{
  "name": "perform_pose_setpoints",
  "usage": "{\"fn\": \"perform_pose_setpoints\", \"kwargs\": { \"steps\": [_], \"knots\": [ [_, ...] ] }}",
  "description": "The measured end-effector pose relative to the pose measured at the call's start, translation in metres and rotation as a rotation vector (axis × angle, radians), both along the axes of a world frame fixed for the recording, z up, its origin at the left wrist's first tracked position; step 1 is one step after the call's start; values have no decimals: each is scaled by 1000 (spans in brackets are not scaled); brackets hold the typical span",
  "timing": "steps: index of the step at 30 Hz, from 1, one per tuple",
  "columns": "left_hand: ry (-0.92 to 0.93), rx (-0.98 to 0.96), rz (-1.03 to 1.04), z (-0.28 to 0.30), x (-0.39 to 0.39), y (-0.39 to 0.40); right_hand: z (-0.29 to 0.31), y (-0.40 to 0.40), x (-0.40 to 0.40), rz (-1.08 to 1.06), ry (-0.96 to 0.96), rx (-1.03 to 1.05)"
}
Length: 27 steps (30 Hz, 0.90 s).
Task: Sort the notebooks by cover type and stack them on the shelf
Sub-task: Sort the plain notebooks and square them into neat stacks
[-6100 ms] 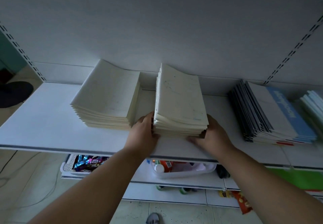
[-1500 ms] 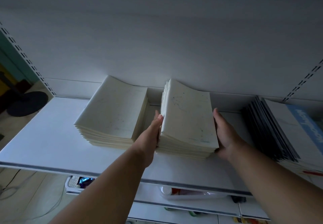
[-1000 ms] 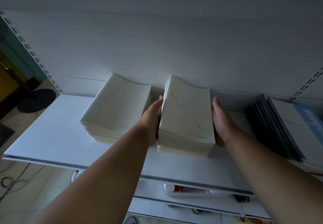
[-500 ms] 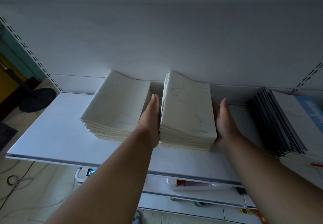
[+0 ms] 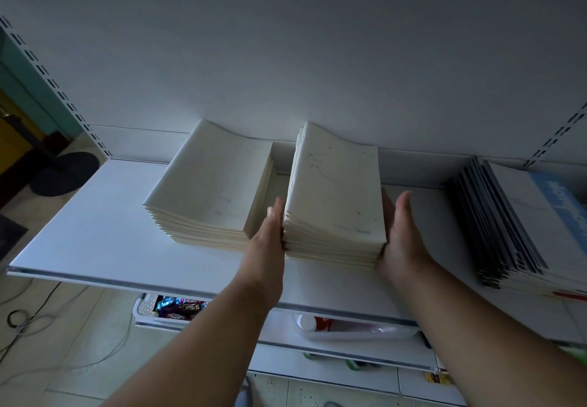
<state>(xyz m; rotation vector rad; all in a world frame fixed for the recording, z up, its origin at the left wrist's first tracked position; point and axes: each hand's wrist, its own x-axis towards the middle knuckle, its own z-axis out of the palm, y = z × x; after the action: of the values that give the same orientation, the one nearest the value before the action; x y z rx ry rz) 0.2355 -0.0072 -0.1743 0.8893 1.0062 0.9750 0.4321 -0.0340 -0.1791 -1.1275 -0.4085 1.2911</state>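
Middle stack of cream-covered notebooks: lies flat on the white shelf, its far end close to the back panel, with a second cream stack just beside it on the left and a slumped, fanned pile of dark-spined notebooks with a blue-lettered cover well apart on the right. Left hand: fingers straight and together, palm flat against the stack's left side, in the gap between the two cream stacks. Right hand: fingers straight, palm turned to the stack's right side and touching near its lower front corner; neither hand curls round anything. Handling, by judgement: many thin soft-cover books, fairly heavy taken together, limp singly; the smooth covers would likely slide over one another, and the top cover already bows upward at the far end. Best taken at the two long sides, low, pressed evenly inward, or supported underneath if lifted.
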Motion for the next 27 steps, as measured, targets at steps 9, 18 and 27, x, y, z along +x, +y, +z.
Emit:
{"fn": "perform_pose_setpoints", "kwargs": {
  "steps": [9, 18, 27],
  "knots": [
    [653, 487, -70, -21, -13, -27, 16, -8, -3, 67, -45, -21],
    [896, 546, 11, -18, -14, -19, 19, -9, 1, 131, -108, -100],
    [848, 541, -90, -17, -20, -14, 26, -10, -1, 139, -140, -143]
  ]
}}
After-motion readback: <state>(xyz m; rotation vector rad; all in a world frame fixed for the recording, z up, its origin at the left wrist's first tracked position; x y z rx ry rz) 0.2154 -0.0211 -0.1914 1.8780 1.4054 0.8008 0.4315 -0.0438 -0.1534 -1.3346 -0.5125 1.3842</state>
